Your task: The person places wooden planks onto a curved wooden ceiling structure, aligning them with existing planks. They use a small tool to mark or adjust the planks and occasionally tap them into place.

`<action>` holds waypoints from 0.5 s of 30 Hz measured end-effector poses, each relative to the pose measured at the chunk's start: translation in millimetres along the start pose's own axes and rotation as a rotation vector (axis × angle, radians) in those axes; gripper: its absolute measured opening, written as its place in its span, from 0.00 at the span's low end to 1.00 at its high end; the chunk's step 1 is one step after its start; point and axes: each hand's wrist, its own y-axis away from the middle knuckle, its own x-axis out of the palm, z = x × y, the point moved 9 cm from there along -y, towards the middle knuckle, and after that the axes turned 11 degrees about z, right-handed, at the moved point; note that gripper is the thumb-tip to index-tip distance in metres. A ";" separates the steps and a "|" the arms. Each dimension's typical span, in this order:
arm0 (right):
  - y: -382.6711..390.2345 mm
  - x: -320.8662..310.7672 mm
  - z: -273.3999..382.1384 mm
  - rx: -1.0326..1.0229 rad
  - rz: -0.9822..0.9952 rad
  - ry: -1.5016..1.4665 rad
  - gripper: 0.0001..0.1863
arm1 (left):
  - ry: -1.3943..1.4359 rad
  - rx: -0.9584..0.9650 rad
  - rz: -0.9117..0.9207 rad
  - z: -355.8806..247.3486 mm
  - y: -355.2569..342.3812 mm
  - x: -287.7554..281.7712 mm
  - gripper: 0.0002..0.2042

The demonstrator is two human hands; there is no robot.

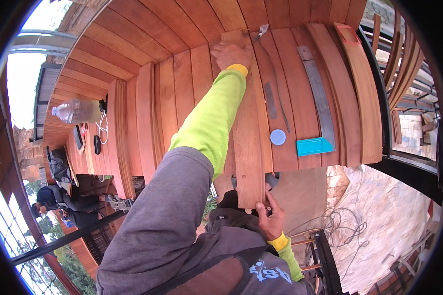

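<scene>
A long reddish-brown wooden plank (251, 132) runs from the far side of the slatted wooden table toward my body, its near end sticking out past the table edge. Stretched far forward, my left hand (233, 54) has its fingers curled over the far end. Close to my waist, my right hand (271, 218) grips the near right corner, index finger along the edge. A small dark item shows between its thumb and fingers, too small to name. Right of the plank lie a thin grey metal strip (270, 100), a round light-blue lid (277, 137) and a try square with a turquoise handle (314, 146).
Stacked planks (374, 108) line the table's right side, a red frame-shaped piece (347, 34) on top. More stacked strips (119, 137) stand at left, near a plastic bottle (79, 111) and a white cable (102, 123). A black metal frame (412, 174) borders the right. Loose cable (347, 226) lies on the ground.
</scene>
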 end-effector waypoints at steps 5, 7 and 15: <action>0.5 0.8 5.2 0.028 0.021 -0.043 0.23 | -0.007 0.046 0.010 0.7 -4.1 7.2 0.35; -0.8 1.2 5.2 0.042 -0.006 -0.070 0.20 | 0.044 0.076 0.031 -0.5 -3.6 4.8 0.34; -0.7 1.0 -1.7 0.066 -0.022 -0.045 0.18 | 0.096 0.332 0.035 24.8 63.2 3.0 0.36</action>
